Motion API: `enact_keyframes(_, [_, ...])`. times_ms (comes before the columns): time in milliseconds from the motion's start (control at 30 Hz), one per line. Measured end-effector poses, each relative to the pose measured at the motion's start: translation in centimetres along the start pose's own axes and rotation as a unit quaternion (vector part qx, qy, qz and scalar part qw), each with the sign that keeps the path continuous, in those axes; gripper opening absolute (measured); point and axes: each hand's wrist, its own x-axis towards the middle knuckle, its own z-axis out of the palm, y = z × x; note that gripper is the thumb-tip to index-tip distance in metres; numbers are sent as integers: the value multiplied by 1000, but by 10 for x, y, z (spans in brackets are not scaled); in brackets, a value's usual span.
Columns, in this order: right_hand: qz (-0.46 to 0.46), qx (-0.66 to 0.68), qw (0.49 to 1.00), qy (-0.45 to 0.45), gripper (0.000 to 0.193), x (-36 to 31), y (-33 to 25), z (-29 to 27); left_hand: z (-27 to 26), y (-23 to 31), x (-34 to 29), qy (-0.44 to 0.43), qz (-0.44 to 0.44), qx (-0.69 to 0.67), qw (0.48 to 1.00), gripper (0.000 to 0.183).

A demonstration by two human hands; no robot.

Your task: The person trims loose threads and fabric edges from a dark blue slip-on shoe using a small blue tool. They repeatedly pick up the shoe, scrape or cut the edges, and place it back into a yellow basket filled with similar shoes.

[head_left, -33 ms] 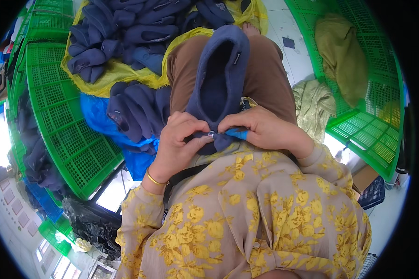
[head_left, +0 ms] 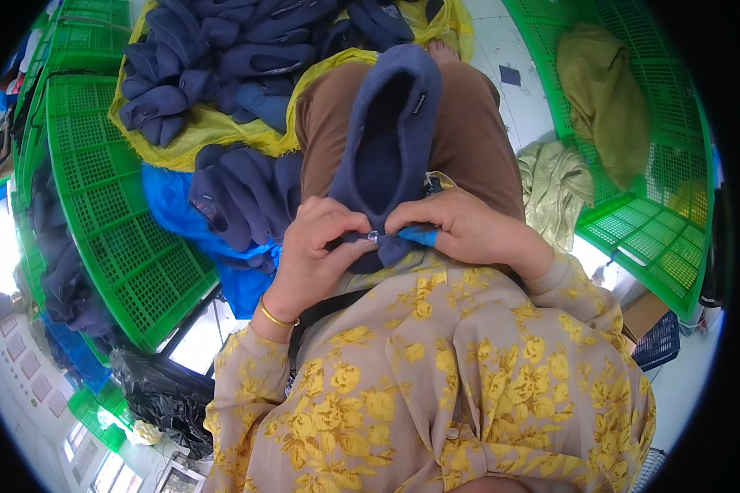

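A dark blue fabric slipper [head_left: 423,135] lies across my lap with its toe pointing away and its opening facing up. At its near end, my left hand [head_left: 319,246] pinches the heel edge between thumb and fingers. A small shiny clear or metal piece shows at those fingertips, too small to name. My right hand [head_left: 469,226] grips the same heel from the other side, its fingertips almost meeting the left ones. Blue tape [head_left: 419,236] is wrapped round one of its fingers. More dark blue fabric of the heel hangs below both hands.
Dark blue slippers [head_left: 267,59] are heaped on a yellow sack [head_left: 152,154] ahead to the left. Several more slippers [head_left: 237,193] lie on a blue plastic bag [head_left: 168,201]. Green crates [head_left: 127,238] stand left and right [head_left: 543,49]. A pale cloth [head_left: 553,185] lies beside my knee.
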Motion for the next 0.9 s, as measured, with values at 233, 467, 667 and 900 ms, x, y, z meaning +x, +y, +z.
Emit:
enact_keyframes(233, [21,-10,1000,-5,38,-2,3,5,1,-2,0,-9,4,6,1000,19])
enact_keyframes(467, [10,9,1000,1,38,-7,11,6,0,0,1,-12,26,22,999,20])
enact_keyframes(667, [-5,13,1000,17,39,-5,9,11,0,-3,2,-15,29,19,999,20])
enact_keyframes(900, [-14,-6,999,49,27,-4,8,18,-1,-1,2,-24,29,28,999,20])
